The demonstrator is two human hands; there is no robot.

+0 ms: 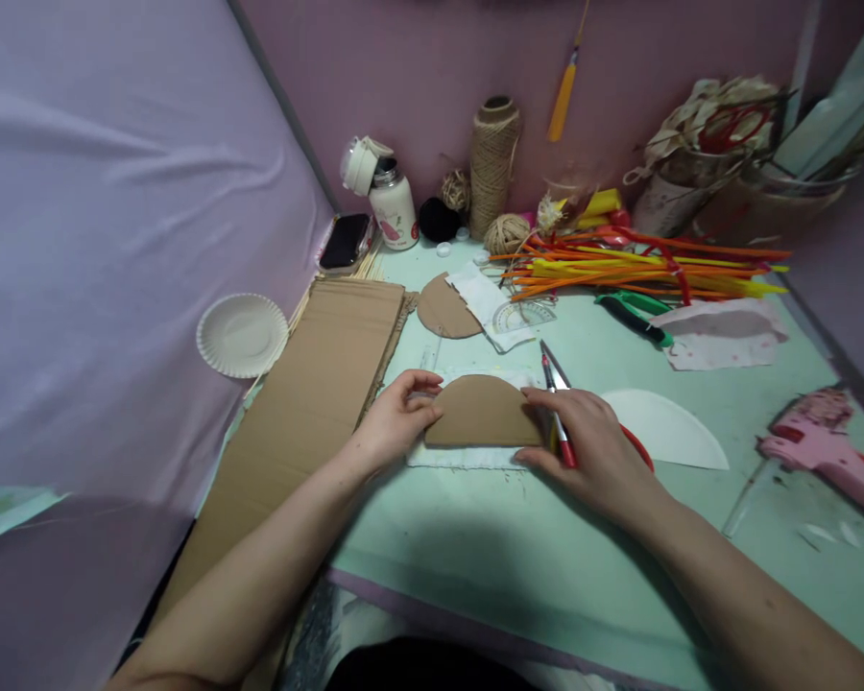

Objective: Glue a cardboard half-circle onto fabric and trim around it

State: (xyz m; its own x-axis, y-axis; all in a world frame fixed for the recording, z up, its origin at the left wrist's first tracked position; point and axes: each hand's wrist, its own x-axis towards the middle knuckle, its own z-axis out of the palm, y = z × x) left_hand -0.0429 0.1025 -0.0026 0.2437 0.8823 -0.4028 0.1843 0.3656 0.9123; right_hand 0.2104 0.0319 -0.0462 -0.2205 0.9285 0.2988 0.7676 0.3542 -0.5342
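A brown cardboard half-circle (484,413) lies over a white cloth piece (468,459), its straight edge toward me. My left hand (403,415) pinches its left end between thumb and fingers. At the right end, my right hand (583,437) has its fingertips and thumb at the edge of the cardboard. A red-ended pen (563,441) runs by the right fingers; whether they touch it I cannot tell. Partly under that hand lie scissors with a red handle (635,448). A white paper half-circle (669,427) is just right of it.
Large cardboard sheets (317,384) and a paper plate (242,335) are at left. Behind are a cardboard disc (446,309), protractor (524,317), twine cone (494,163), open bottle (395,211) and orange-yellow strips (619,269). Green-handled pliers (637,317) and a pink glue gun (828,456) lie right.
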